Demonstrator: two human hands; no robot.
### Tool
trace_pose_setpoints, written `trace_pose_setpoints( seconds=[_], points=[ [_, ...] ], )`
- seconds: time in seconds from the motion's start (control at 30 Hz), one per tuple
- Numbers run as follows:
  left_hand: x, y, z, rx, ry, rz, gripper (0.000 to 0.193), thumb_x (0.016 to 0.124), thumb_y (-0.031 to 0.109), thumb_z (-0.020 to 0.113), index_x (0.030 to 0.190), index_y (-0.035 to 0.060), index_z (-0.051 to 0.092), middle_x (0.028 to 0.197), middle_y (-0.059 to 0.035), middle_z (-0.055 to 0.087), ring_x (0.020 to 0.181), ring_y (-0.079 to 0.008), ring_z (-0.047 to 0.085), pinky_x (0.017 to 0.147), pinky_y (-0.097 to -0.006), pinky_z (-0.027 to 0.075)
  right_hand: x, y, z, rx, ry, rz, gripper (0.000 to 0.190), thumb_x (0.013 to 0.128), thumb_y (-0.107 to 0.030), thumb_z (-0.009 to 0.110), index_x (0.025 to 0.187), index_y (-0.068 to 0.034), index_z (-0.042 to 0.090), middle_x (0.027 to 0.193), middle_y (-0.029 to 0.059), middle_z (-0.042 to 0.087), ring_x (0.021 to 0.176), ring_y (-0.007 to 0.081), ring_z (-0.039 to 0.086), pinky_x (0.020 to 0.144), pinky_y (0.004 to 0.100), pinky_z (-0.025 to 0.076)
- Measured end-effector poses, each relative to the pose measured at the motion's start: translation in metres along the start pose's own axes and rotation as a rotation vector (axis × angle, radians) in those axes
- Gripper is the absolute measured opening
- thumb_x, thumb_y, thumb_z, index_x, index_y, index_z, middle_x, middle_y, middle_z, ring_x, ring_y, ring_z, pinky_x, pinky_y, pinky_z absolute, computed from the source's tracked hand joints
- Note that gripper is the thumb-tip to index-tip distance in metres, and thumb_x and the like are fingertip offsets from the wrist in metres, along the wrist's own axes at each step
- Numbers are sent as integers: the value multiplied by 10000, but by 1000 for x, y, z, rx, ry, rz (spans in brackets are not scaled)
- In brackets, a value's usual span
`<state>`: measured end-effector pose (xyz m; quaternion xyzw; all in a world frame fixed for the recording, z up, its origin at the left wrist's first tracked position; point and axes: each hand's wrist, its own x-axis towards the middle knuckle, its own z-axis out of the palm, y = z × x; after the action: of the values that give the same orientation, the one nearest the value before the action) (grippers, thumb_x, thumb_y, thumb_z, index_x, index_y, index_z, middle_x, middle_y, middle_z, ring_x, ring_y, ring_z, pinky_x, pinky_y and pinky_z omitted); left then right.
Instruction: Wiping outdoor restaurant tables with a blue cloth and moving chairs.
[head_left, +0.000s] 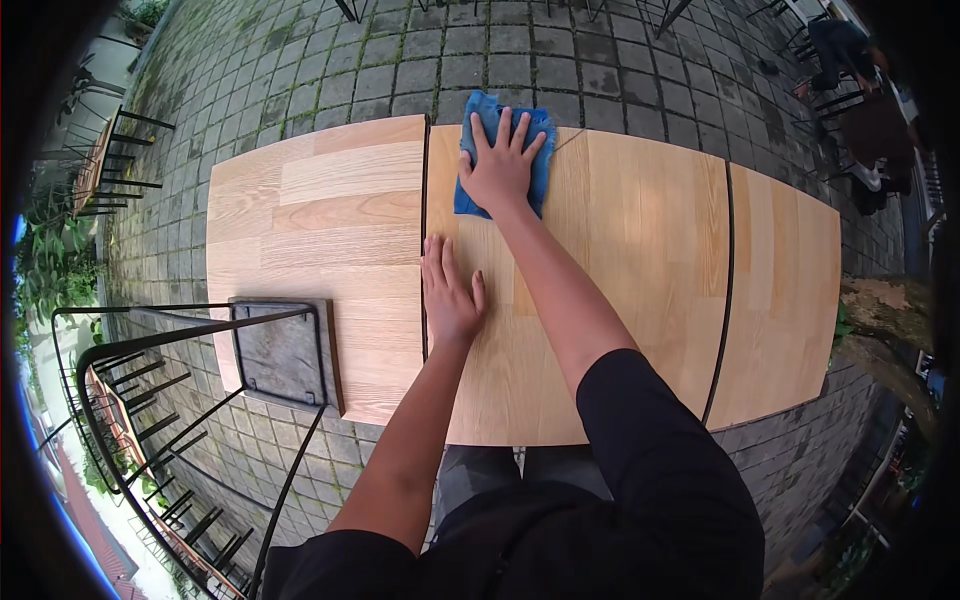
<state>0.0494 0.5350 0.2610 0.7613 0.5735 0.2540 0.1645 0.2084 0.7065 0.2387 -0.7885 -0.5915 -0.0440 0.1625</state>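
Note:
My right hand lies flat with spread fingers on a folded blue cloth, pressing it against the tabletop. The cloth has frayed edges and sits at the far edge of the middle wooden table, close to a dark seam. Nearer to me, my left hand rests palm down on the same table with nothing in it. Its fingertips are beside the seam and its thumb stands apart.
Another wooden tabletop adjoins on the left, a third on the right. An upturned stool rests on the left one, its black metal legs jutting toward me. Grey paving surrounds the tables. A person is at far right, near a tree trunk.

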Motion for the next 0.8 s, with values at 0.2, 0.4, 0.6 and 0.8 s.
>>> trace_pose_setpoints(
  seconds=[0.2, 0.4, 0.6, 0.8],
  points=[
    [-2, -8, 3, -22, 29, 22, 622, 1031, 202, 546, 1568, -76, 402, 1659, -314, 384, 1580, -504, 327, 1295, -562, 297, -19, -19, -7, 243, -122, -427, 680, 971, -452, 665, 1628, -349, 523, 1766, 207, 317, 1641, 506, 192, 1283, 758, 50],
    [-1, -7, 0, 22, 15, 39, 576, 999, 156, 577, 1521, -69, 484, 1655, -316, 409, 1578, -497, 341, 1298, -550, 302, -23, 55, -26, 353, -154, -502, 578, 1017, -458, 624, 1587, -378, 573, 1767, 120, 352, 1653, 409, 238, 1327, 671, 87],
    [-1, -4, -2, 44, -1, 55, 517, 1017, 147, 532, 1487, -67, 509, 1627, -325, 448, 1555, -510, 374, 1290, -551, 318, -11, 164, -41, 256, -28, -331, 529, 1063, -466, 576, 1583, -372, 576, 1750, 122, 381, 1639, 413, 269, 1331, 655, 121],
    [0, -3, 1, 53, 34, 44, 511, 985, 117, 577, 1458, -68, 529, 1625, -321, 457, 1555, -498, 382, 1291, -540, 325, -13, 272, -78, 46, -40, -103, 607, 1059, -496, 593, 1645, -391, 476, 1762, 149, 348, 1652, 415, 233, 1342, 623, 128]
  ],
)
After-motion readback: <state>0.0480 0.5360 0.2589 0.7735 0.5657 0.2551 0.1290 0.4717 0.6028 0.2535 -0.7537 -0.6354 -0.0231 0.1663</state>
